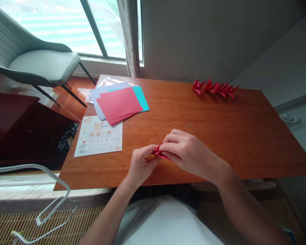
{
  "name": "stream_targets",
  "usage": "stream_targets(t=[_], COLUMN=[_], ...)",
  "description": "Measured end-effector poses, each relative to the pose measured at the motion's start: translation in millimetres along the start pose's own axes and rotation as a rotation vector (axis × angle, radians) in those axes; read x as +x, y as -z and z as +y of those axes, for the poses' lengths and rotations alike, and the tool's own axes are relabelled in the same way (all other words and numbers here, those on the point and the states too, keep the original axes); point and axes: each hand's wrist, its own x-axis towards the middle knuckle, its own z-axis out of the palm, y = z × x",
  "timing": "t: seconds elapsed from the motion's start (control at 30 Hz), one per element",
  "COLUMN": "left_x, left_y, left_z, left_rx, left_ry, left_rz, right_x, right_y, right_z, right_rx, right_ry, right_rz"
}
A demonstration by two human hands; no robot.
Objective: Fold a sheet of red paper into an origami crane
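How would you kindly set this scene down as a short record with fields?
Left hand: holds one side of a small folded red paper piece
Right hand: fingers on the other side of that piece
Surface: brown wooden table
Far right of table: row of folded red paper shapes
Far left of table: red rectangular paper sheets, partly covering a turquoise paper sheet
Nearer left: white printed sheet with bear drawings
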Motion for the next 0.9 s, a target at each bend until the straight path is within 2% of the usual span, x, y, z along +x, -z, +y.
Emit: stream_targets(t=[0.17,0.27,0.4,0.67,0.73,0.8,0.87,0.9], left_x=[0,1,2,1,1,1,2,3], left_y=[1.1,1.9,3.2,3.8,3.3,3.0,2.9,2.8], left_z=[2,4,6,5,4,3,3,2], left_rx=[-0.028,-0.030,-0.057,-0.165,-0.252,-0.380,-0.485,-0.518], left_ry=[0.028,0.031,0.080,0.188,0.231,0.286,0.336,0.355], left_rz=[-0.017,-0.042,-0.076,-0.102,-0.079,-0.035,0.021,0.051], right_x=[1,2,0,-10,-14,-18,-22,-24], right_y=[1,3,10,29,32,28,16,6], right_z=[5,7,11,27,33,38,41,40], right_rx=[0.068,0.083,0.068,0.082,0.129,0.191,0.293,0.384], right_ry=[-0.008,-0.040,-0.075,-0.109,-0.142,-0.234,-0.362,-0.404], right_rz=[0.022,-0.025,-0.082,-0.050,0.007,0.160,0.378,0.413])
